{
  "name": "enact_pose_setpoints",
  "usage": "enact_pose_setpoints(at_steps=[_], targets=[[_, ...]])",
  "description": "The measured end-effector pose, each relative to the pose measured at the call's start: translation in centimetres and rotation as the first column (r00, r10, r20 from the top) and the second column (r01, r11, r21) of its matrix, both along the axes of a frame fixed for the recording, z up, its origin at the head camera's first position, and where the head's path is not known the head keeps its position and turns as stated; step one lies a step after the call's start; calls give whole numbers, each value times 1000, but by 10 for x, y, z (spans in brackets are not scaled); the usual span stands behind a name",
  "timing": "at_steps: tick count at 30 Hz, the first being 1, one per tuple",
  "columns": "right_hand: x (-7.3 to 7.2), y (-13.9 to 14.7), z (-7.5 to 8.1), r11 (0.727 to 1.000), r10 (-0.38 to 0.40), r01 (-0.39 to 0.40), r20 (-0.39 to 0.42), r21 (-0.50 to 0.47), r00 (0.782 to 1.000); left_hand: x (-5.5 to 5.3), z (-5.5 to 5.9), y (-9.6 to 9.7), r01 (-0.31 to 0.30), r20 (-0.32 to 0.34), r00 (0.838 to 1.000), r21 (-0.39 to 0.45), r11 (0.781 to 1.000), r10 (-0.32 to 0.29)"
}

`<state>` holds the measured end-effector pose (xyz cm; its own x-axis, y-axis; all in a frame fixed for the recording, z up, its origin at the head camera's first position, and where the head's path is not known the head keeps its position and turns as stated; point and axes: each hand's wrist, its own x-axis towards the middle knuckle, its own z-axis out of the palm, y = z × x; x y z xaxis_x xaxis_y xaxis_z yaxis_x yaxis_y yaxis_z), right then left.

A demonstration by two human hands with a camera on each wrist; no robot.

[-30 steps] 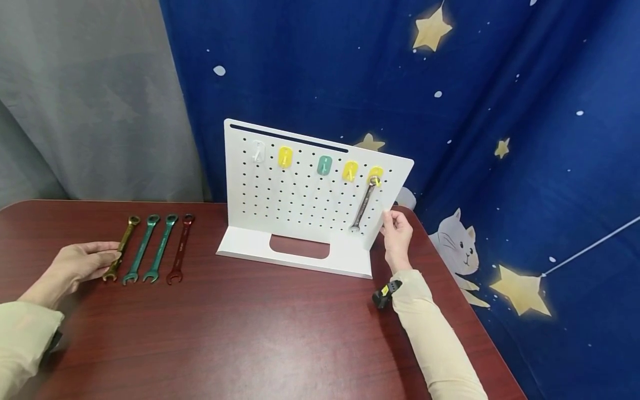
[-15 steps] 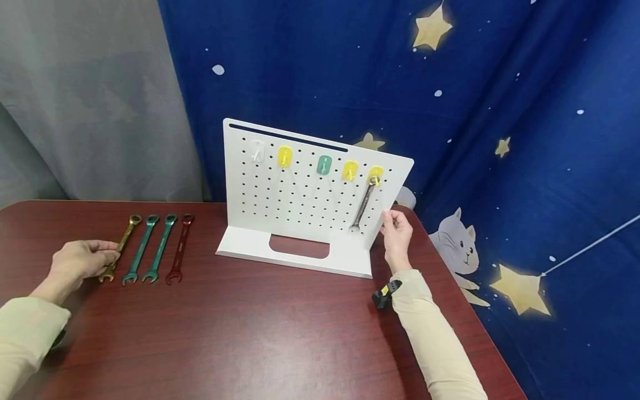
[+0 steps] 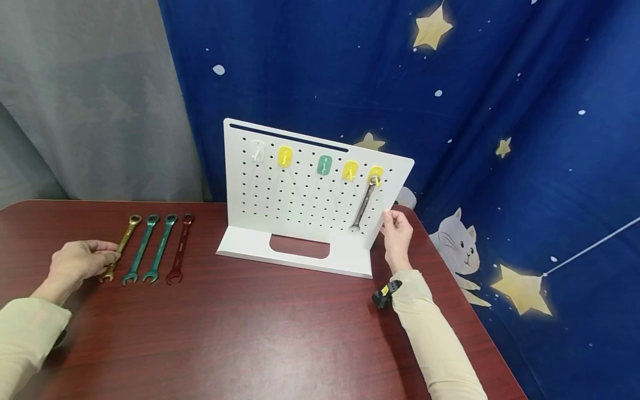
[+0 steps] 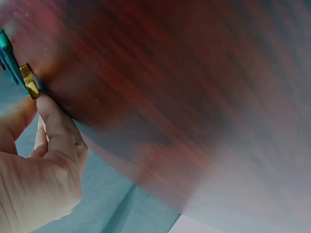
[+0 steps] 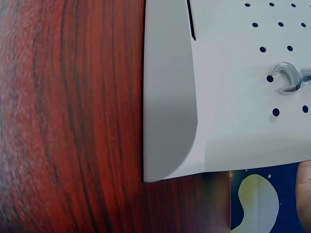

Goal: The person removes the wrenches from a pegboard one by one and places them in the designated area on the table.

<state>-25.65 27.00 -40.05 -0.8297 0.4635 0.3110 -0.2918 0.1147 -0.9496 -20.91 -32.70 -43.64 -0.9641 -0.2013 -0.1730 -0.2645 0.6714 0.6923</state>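
At the left of the head view, my left hand (image 3: 77, 264) pinches a gold combination wrench (image 3: 126, 236) between thumb and fingers near its lower half. The left wrist view shows the fingertips at this wrench's gold end (image 4: 30, 83). Two green wrenches (image 3: 141, 247) (image 3: 161, 247) and a red wrench (image 3: 180, 247) lie beside it in a row, ring ends away from me. My right hand (image 3: 398, 236) grips the right edge of a white pegboard (image 3: 245, 241) with thumb and fingers. A silver wrench (image 3: 363, 206) hangs by its ring from the rightmost yellow hook (image 3: 376, 170).
Left of the silver wrench, the board carries a white hook (image 3: 258, 151), two yellow hooks (image 3: 285, 156) (image 3: 350, 170) and a green hook (image 3: 324, 165). The pegboard's base stands on the brown table (image 3: 240, 333). Grey and blue curtains (image 3: 310, 66) hang behind the table.
My left hand has shifted slightly left, and the lower end of the gold wrench has swung a little left with it. The right hand still holds the board's edge.
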Motion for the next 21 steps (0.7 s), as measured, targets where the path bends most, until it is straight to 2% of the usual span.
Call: enact_pose_setpoints(at_steps=[6,11,17,21], targets=[[13,-10,15,1000,2,-2,0,7,1000,3,3,0,5,-15,1000,-38,999,-6],[15,-11,17,1000,6,-6,-3,9,1000,4,5,1,6,-18,1000,-66,998,-7],[0,0,1,999,21,-22,-11,-28,1000,7,3,0,6,-43,999,-77,997,-9],[-5,3,-5,998,27,-28,-14,-62,1000,8,3,4,-9,-150,989,-105,994,-7]])
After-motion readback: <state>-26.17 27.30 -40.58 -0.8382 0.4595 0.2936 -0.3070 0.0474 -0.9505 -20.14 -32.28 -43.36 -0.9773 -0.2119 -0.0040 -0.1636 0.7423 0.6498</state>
